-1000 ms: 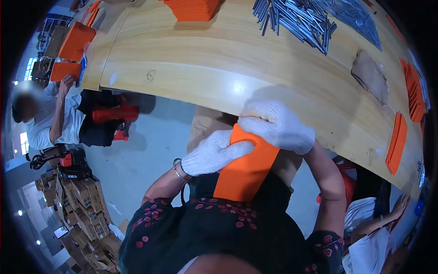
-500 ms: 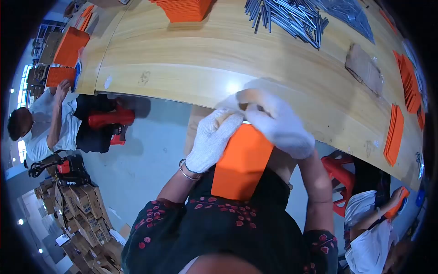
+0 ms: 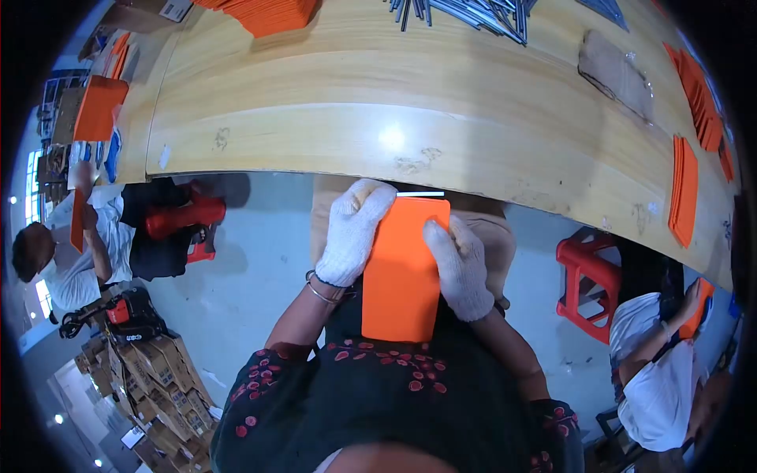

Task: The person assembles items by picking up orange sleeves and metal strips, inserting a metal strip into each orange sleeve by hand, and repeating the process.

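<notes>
Held upright in front of my lap is a flat orange rectangular panel [image 3: 400, 276]; its exact kind does not show. A thin pale rod [image 3: 420, 194] lies crosswise just above its top edge; whether it is fixed to the panel I cannot tell. My left hand [image 3: 352, 232], in a white knitted glove, is closed on the upper left edge. My right hand [image 3: 461, 268], gloved likewise, grips the upper right side with its thumb on the front face. Fingers behind the panel are hidden.
On the wooden table [image 3: 315, 134] are a stack of orange pieces [image 3: 276, 16], a heap of metal rods [image 3: 473, 12], a brown packet [image 3: 615, 75] and more orange panels [image 3: 684, 189]. Co-workers sit left and right, near red stools [image 3: 587, 284].
My right hand has come down from the panel's top edge to its right side. The pale rod now shows above the panel. The view has shifted, and the left co-worker holds an orange piece lower.
</notes>
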